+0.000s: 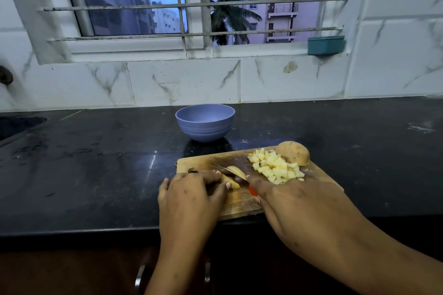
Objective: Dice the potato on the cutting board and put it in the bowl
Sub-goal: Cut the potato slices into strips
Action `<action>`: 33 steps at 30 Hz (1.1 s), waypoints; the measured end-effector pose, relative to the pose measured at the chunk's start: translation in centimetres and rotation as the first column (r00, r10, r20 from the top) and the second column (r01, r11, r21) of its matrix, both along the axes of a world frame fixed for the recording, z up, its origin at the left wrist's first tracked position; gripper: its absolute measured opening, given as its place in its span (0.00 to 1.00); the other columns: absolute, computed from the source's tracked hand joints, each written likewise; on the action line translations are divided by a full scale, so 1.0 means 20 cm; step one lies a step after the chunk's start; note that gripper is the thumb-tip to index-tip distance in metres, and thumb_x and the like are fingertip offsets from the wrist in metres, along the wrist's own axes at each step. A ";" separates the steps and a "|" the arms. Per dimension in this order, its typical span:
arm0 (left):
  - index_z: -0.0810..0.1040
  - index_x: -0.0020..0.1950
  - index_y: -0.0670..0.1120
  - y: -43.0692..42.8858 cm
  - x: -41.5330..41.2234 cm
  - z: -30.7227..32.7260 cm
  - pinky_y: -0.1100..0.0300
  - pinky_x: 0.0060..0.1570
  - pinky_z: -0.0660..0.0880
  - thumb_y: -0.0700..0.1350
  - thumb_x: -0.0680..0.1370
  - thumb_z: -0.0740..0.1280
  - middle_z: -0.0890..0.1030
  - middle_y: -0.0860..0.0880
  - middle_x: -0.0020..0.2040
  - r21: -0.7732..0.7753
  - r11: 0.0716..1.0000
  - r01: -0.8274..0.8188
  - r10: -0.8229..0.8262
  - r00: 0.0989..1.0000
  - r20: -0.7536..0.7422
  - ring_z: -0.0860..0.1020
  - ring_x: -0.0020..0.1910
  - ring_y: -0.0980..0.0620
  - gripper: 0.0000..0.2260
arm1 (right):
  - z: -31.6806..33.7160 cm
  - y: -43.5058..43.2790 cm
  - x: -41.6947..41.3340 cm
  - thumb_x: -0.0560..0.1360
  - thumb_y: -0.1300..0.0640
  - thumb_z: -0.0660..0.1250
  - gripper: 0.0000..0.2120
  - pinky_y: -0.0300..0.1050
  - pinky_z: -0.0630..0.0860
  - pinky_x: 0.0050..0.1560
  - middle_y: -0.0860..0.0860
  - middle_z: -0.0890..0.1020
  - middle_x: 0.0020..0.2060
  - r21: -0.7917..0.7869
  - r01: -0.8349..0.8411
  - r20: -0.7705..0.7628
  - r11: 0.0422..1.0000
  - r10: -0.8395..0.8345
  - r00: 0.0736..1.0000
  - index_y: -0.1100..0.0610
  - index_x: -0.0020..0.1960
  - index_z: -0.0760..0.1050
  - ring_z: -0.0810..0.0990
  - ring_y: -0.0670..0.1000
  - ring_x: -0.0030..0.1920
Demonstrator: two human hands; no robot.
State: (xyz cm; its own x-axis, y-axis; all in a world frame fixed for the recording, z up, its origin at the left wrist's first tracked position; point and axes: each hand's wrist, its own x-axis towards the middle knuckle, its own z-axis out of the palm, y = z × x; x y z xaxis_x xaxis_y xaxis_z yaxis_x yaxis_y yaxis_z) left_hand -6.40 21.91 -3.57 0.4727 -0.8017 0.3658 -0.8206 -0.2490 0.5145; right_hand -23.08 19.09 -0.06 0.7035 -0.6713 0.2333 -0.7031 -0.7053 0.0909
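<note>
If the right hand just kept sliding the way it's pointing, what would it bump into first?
Probably the potato piece that the right hand's knife lies across, pinned on the cutting board by the left hand, whose fingers lie just beyond. One view only, so depth is uncertain.

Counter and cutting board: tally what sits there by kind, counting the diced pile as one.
Bowl: 1
Cutting board: 1
Knife: 1
Potato half, skin on: 1
Potato piece under the knife: 1
Diced potato pile: 1
Total: 6
</note>
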 end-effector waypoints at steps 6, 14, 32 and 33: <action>0.79 0.57 0.61 -0.01 0.00 -0.01 0.48 0.71 0.60 0.60 0.75 0.65 0.79 0.62 0.57 -0.010 1.000 0.003 -0.003 1.000 -0.003 0.73 0.61 0.57 0.12 | 0.01 -0.03 0.07 0.81 0.52 0.58 0.27 0.45 0.70 0.41 0.46 0.72 0.40 -0.048 -0.016 -0.055 0.999 0.013 0.998 0.45 0.76 0.52 0.71 0.49 0.40; 0.81 0.55 0.60 -0.01 0.00 0.00 0.47 0.66 0.66 0.58 0.75 0.65 0.82 0.58 0.54 -0.030 0.999 -0.029 0.027 0.999 -0.042 0.75 0.59 0.53 0.12 | 0.04 -0.06 0.19 0.80 0.58 0.58 0.17 0.43 0.55 0.26 0.49 0.72 0.42 -0.046 -0.027 -0.088 0.999 0.023 0.996 0.52 0.68 0.66 0.66 0.51 0.37; 0.82 0.52 0.57 -0.01 0.00 -0.01 0.49 0.60 0.70 0.59 0.73 0.68 0.81 0.58 0.53 -0.062 0.997 -0.036 0.029 0.994 -0.105 0.74 0.58 0.54 0.11 | 0.14 0.14 -0.21 0.82 0.44 0.46 0.19 0.43 0.73 0.46 0.43 0.76 0.53 0.016 -0.006 0.028 1.000 0.006 1.000 0.34 0.72 0.54 0.71 0.42 0.42; 0.82 0.53 0.57 -0.01 0.00 -0.01 0.49 0.61 0.70 0.58 0.73 0.68 0.81 0.58 0.54 -0.060 0.998 -0.036 0.030 0.995 -0.098 0.74 0.59 0.54 0.11 | 0.17 0.14 -0.21 0.82 0.44 0.45 0.19 0.43 0.73 0.46 0.43 0.76 0.53 0.016 -0.007 0.041 1.000 0.007 0.999 0.32 0.72 0.51 0.73 0.43 0.46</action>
